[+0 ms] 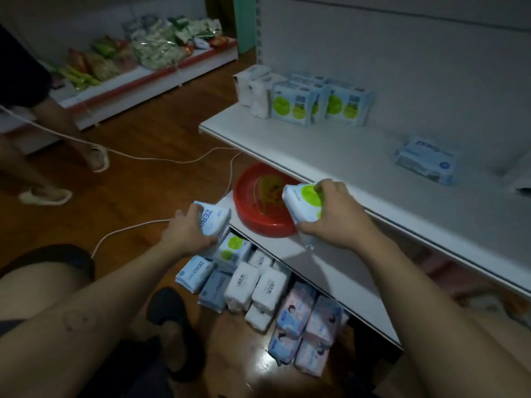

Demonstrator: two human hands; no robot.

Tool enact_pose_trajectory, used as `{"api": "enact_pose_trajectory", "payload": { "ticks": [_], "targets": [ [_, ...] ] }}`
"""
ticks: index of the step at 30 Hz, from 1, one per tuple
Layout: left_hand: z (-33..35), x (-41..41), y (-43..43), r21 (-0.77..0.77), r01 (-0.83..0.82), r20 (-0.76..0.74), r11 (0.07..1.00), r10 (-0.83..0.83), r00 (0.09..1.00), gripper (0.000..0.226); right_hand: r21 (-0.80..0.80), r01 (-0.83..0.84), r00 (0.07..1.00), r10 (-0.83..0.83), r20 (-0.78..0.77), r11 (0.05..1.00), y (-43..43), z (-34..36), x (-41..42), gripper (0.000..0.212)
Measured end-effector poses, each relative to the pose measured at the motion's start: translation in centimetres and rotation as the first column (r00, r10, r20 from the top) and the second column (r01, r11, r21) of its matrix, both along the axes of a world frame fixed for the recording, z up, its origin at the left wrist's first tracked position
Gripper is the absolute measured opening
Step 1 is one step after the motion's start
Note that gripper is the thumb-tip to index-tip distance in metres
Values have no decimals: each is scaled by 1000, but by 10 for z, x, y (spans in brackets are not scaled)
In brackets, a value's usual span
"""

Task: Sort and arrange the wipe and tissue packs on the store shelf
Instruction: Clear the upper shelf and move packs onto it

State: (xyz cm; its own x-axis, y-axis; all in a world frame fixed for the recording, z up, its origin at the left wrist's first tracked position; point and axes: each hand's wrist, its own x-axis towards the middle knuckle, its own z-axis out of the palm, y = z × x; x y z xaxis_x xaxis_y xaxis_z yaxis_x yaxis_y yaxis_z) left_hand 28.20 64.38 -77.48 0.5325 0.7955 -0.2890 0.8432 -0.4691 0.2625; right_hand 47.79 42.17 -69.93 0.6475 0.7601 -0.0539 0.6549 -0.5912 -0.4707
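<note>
Gripped green pack (pixel 304 203) in right fingers (pixel 327 187), ZERO pack (pixel 214 222) in left fingers (pixel 194 210), right nearer shelf (pixel 316 156), just ahead.

Four blue ZERO packs (pixel 425 160) are showing: one lying on the shelf (pixel 330 156) at two o'clock, one sitting in the left grip (pixel 186 234), two lying on the floor (pixel 143 179) at six o'clock. At least four green-dot packs (pixel 291 104) are showing: two fronting rows at one o'clock, one in the right grip (pixel 333 216), one on the floor. Four pink packs (pixel 296 308) are lying at five o'clock. White packs (pixel 268 287) are numbering at least six. One red bowl (pixel 264 202) is sitting near centre.
</note>
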Motion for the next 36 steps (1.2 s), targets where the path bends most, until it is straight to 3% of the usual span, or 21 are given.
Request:
{"api": "enact_pose_trajectory", "payload": {
  "ticks": [5, 8, 12, 16, 19, 22, 28, 32, 34, 36],
  "targets": [
    [-42, -68, 20, -184, -132, -61, 974, 122, 991, 90, -46, -119, 990, 115, -86, 992, 47, -39, -54, 74],
    [-69, -89, 28, -282, -175, -83, 943, 158, 984, 97, -89, -104, 966, 79, -247, 991, 74, -76, -92, 69],
    [-109, -107, 44, -319, -201, -148, 926, 160, 976, 87, -158, -51, 893, -26, -449, 986, 115, -135, -153, 68],
    [-148, -123, 62, -241, -236, -235, 941, 180, 955, 77, -267, 166, 780, -292, -553, 949, 156, -194, -214, 78],
    [-180, -128, 91, -196, -231, -256, 953, 178, 950, 74, -435, 289, 676, -503, -538, 853, 179, -235, -238, 85],
    [-210, -127, 118, -231, -142, -203, 963, 95, 975, 78, -437, 395, 623, -586, -519, 808, 202, -274, -248, 83],
    [-256, -117, 146, -350, -46, -134, 935, -2, 991, 98, -407, 529, 665, -662, -345, 744, 246, -326, -238, 73],
    [-273, -101, 144, -321, 43, -50, 946, -62, 997, 81, -350, 617, 643, -708, -293, 705, 255, -351, -229, 59],
    [-283, -95, 140, -284, 80, -32, 955, -93, 995, 75, -367, 555, 701, -658, -276, 746, 254, -359, -231, 53],
    [-292, -92, 134, -304, 112, -7, 946, -120, 993, 75, -383, 425, 816, -531, -230, 820, 248, -360, -240, 53]
  ]
}}
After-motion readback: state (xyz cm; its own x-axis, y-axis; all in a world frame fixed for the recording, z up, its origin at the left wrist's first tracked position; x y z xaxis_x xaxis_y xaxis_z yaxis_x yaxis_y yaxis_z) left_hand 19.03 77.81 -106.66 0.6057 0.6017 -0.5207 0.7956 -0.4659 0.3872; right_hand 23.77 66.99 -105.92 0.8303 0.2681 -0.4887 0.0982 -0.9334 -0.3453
